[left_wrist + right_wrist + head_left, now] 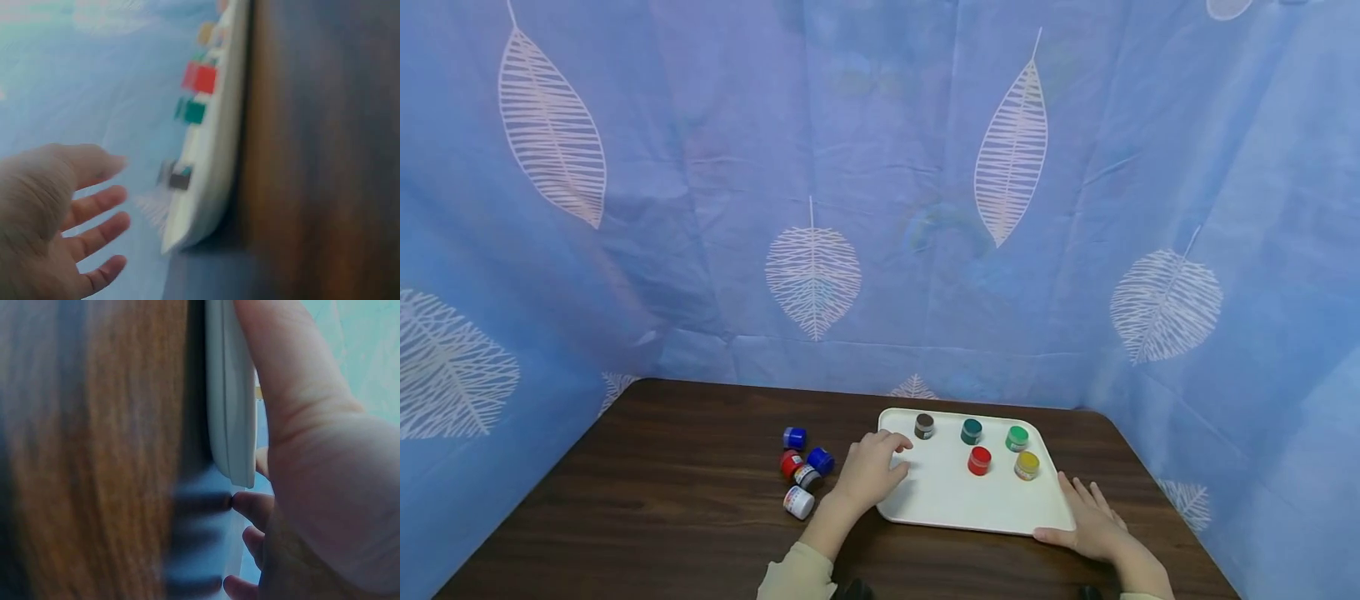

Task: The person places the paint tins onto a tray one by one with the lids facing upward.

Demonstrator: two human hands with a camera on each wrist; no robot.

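Observation:
A white tray (934, 504) lies on the table, with small paint jars standing on its far and right parts: a brown jar (924, 426), a teal jar (972, 431), a green jar (1017, 438), a red jar (979, 461) and a yellow jar (1027, 465). Over the tray's left edge hovers my left hand (870, 472), fingers loosely bent and thumb apart, holding nothing. My right hand (1093, 523) rests against the tray's near right corner. Its thumb (300, 369) lies along the near rim, and its fingers stretch beside the right edge.
Left of the tray, more jars lie close together on the dark wooden table (685, 500): two blue jars, one the upper blue jar (794, 438), a red jar (791, 463), a dark jar (808, 477) and a white jar (799, 502). A blue leaf-patterned cloth (887, 292) hangs behind.

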